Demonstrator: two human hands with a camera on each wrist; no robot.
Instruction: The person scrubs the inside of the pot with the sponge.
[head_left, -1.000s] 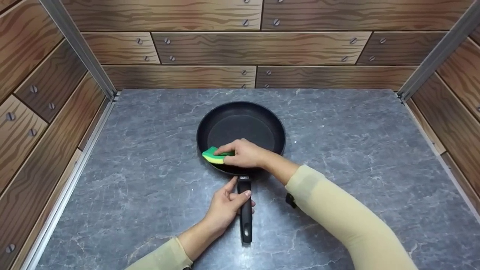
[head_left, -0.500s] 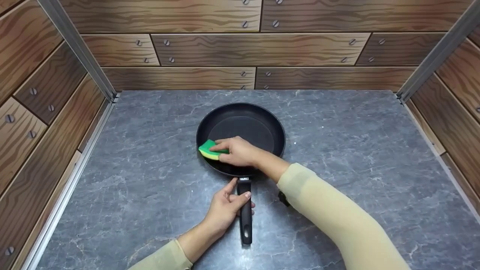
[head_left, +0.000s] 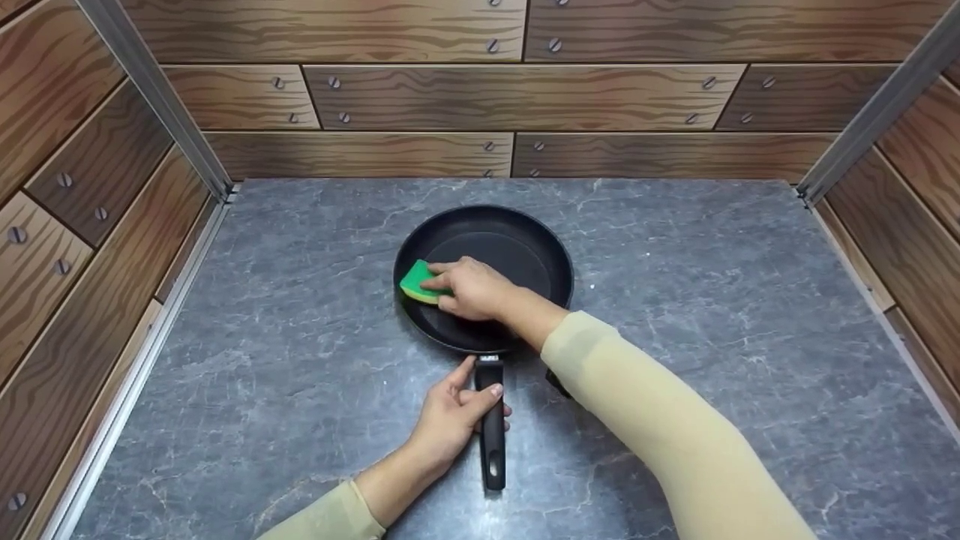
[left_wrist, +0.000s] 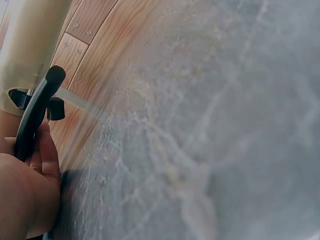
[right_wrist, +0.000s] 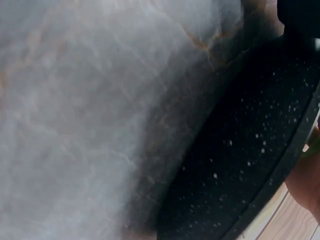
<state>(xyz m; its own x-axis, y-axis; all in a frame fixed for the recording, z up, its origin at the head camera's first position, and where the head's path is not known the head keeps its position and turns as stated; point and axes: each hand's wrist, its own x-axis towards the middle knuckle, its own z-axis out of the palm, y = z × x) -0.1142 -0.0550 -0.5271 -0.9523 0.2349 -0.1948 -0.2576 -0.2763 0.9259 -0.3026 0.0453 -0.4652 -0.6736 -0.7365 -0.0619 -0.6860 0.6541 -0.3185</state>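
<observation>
Head view: black frying pan (head_left: 517, 255) at centre frame on the grey marbled desk (head_left: 712, 300), handle (head_left: 492, 435) pointing toward the bottom edge. Right hand (head_left: 472, 289) inside the pan at its left side, fingers curled down over a green and yellow sponge (head_left: 412, 281), pressing it against the pan floor near the left wall. Left hand (head_left: 450, 424) below centre, thumb and fingers wrapped round the upper part of the handle, just under the pan rim. Beige sleeves (head_left: 660, 427) on both forearms, entering from the bottom edge. Wood-patterned panels (head_left: 450, 97) with screw heads along the top, left and right of the frame.

Left wrist view: handle (left_wrist: 35, 112) as a dark curved bar at left, gripped low by the left hand (left_wrist: 27, 195) in the lower left corner; beige sleeve (left_wrist: 32, 45) at upper left; blurred grey desk (left_wrist: 225, 140) filling the rest, wood panel (left_wrist: 95, 30) at top.

Right wrist view: speckled dark underside and rim of the pan (right_wrist: 250, 165) at lower right, blurred desk (right_wrist: 75, 110) across the left; sliver of the right hand (right_wrist: 306, 182) at the right edge, grip not readable here.
</observation>
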